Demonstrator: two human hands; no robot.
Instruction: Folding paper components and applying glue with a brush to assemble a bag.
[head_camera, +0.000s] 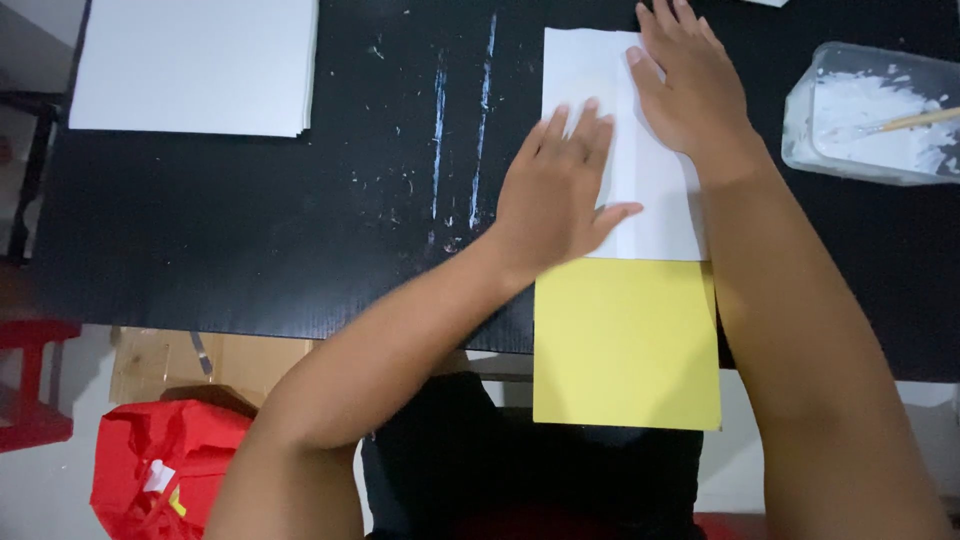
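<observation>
White paper sheet (655, 190) lies on the black tabletop (250, 230), its near edge meeting a yellow sheet (627, 345) that juts past the tabletop's front edge toward the person's lap. Both hands lie flat, palms down, on the white sheet. Left hand (555, 195) covers the sheet's left side, its fingers (575, 125) straight and close together pointing away from the person, the thumb stuck out to the right across the paper. Right hand (690, 85) rests farther up, at the sheet's far right corner, fingers slightly spread and reaching past the top edge of the paper; nothing is pinched by either hand.

To the right, well apart from the sheets, stands a clear plastic tub (870, 115) holding white paste, with a brush handle (915, 121) lying in it. At the far left of the tabletop sits a stack of white paper (195, 65). Whitish smears (460, 130) streak the dark surface between that stack and the hands. Below the tabletop, at the lower left, a red bag (165, 470) sits on the floor beside a piece of brown cardboard (210, 365).
</observation>
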